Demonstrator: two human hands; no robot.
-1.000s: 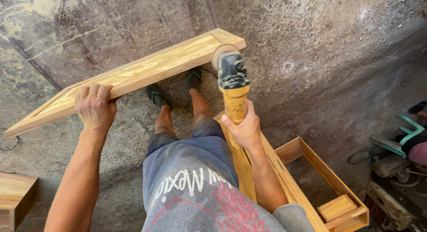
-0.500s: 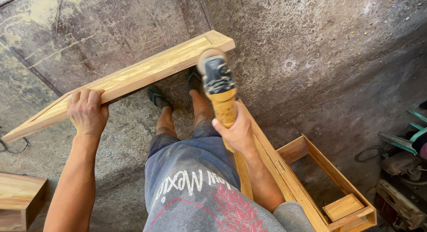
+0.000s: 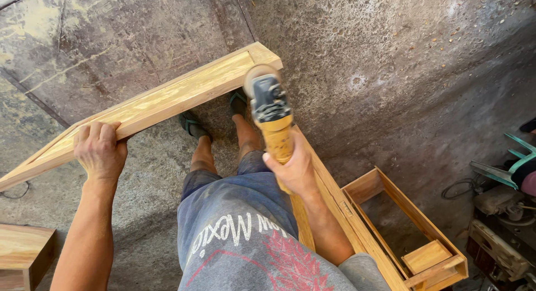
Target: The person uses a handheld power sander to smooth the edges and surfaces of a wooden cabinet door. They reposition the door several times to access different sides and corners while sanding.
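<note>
A long wooden frame rail (image 3: 167, 98) runs from the left edge up to a corner near the top centre. My left hand (image 3: 100, 151) grips its near edge at the left. My right hand (image 3: 296, 168) holds a yellow and black handheld sander (image 3: 268, 101) by its yellow handle. The sander's round pad rests on the rail close to the corner. A second rail (image 3: 329, 185) of the same frame leads down to the right behind my arm. My legs and sandalled feet (image 3: 192, 123) stand under the frame.
A wooden box frame (image 3: 413, 235) with a small block inside lies on the concrete floor at the lower right. Power tools and a cable (image 3: 497, 179) sit at the right edge. A wooden piece (image 3: 22, 252) shows at the lower left.
The sander has slid left along the rail, away from the corner. My left hand still grips the rail's edge.
</note>
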